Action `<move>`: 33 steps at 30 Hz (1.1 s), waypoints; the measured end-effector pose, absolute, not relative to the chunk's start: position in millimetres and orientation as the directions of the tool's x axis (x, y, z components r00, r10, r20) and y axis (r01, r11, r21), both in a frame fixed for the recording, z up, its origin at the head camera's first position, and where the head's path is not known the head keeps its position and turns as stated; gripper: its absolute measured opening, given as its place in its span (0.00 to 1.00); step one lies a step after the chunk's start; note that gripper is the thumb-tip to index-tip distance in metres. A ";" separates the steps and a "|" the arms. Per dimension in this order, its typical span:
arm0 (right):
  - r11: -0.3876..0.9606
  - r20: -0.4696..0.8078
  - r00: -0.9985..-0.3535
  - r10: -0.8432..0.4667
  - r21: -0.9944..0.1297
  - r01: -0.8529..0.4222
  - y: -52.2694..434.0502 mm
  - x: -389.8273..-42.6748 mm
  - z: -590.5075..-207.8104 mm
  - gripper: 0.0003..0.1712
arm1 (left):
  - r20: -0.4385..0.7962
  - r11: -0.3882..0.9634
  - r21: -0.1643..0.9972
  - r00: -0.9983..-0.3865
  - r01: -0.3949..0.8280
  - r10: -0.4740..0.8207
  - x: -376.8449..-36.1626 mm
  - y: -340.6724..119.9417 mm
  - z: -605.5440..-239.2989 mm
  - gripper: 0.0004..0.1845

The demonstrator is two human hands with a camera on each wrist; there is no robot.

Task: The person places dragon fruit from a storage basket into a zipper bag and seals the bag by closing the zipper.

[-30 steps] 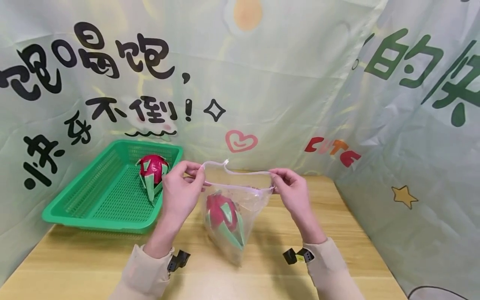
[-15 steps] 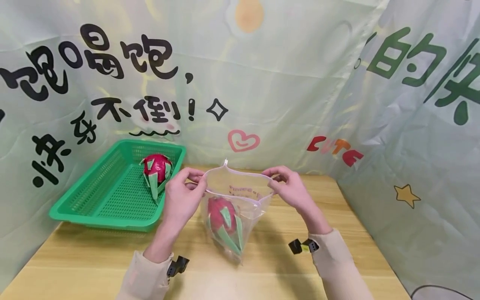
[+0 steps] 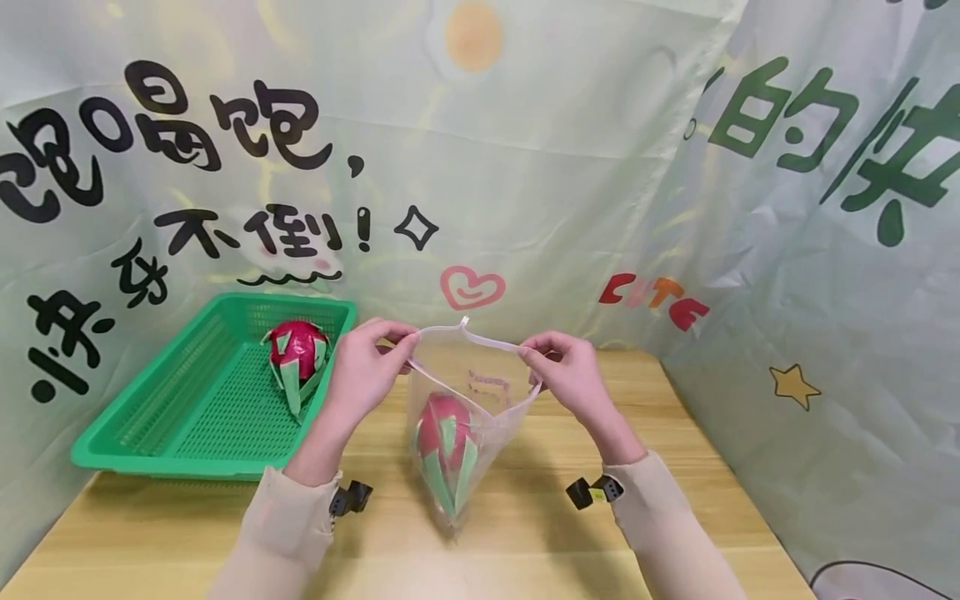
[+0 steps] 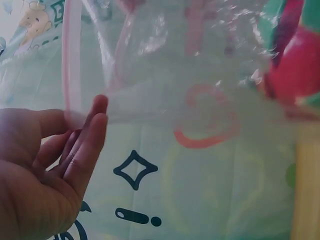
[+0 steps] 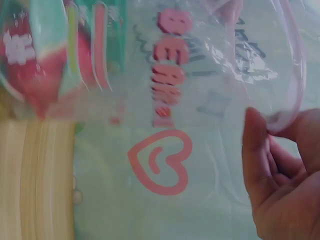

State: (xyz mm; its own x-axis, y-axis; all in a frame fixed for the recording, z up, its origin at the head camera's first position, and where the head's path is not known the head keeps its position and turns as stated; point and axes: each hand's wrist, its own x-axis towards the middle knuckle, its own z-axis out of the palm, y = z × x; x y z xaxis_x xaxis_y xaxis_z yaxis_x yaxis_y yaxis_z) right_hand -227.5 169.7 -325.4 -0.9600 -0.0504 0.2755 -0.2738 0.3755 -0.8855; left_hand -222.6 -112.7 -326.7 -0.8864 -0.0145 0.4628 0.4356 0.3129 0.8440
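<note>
1. Grips clear bag [image 3: 502, 429] at the left end of its mouth with left hand [image 3: 366, 371] — pinching the rim between thumb and fingers.
2. Grips the opposite end with right hand [image 3: 566, 373], likewise pinching between thumb and fingers.
3. Spreads the mouth apart between both hands, with zip slider [image 3: 464, 322] on the far edge and a dip in the near edge.
4. Contains one fruit [image 3: 444, 437], red with green leaves, low in the bag. Hangs above table [image 3: 510, 562], narrowing downward — cannot tell whether touching the wood.
5. Bears pink lettering [image 5: 175, 21] on the film, as seen from the right wrist.
6. Includes green basket [image 3: 157, 468] on the table, left of the bag, with second fruit [image 3: 300, 350] inside, toward the back right corner.
7. Backs onto pale printed cloth [image 3: 570, 208].
</note>
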 end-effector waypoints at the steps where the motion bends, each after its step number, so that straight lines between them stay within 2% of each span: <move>1: 0.358 0.285 -0.958 -0.023 -0.892 -0.274 169.9 -225.5 -327.0 0.09 | 0.452 0.337 0.839 -0.892 0.427 0.005 -225.9 -113.7 -325.4 0.07; 6: 0.303 0.307 -0.950 0.055 -0.912 -0.277 164.1 -219.4 -331.7 0.09 | 0.414 0.432 0.812 -0.909 0.393 0.049 -237.5 -120.3 -326.1 0.08; 11: 0.259 0.297 -0.953 0.060 -0.927 -0.273 158.5 -218.6 -335.1 0.09 | 0.424 0.456 0.797 -0.905 0.396 0.045 -235.9 -122.4 -331.4 0.10; 16: 0.257 0.300 -0.953 0.048 -0.925 -0.279 159.9 -221.3 -335.6 0.10 | 0.429 0.489 0.780 -0.902 0.390 0.035 -223.2 -127.6 -332.6 0.16; 20: 0.319 0.277 -0.961 0.014 -0.912 -0.258 164.6 -221.2 -334.2 0.13 | 0.486 0.528 0.749 -0.873 0.400 -0.028 -212.0 -145.1 -337.8 0.17; 25: 0.443 0.270 -0.962 -0.049 -0.857 -0.263 171.6 -220.0 -333.8 0.15 | 0.612 0.587 0.665 -0.787 0.462 -0.074 -206.7 -177.5 -351.5 0.15; 29: 0.546 0.343 -0.933 -0.107 -0.764 -0.343 174.8 -222.7 -334.8 0.14 | 0.671 0.626 0.616 -0.735 0.478 -0.100 -210.6 -203.7 -359.1 0.16; 33: 0.611 0.432 -0.888 -0.155 -0.665 -0.430 174.2 -225.8 -335.9 0.10 | 0.700 0.652 0.579 -0.709 0.490 -0.088 -220.3 -226.5 -361.2 0.19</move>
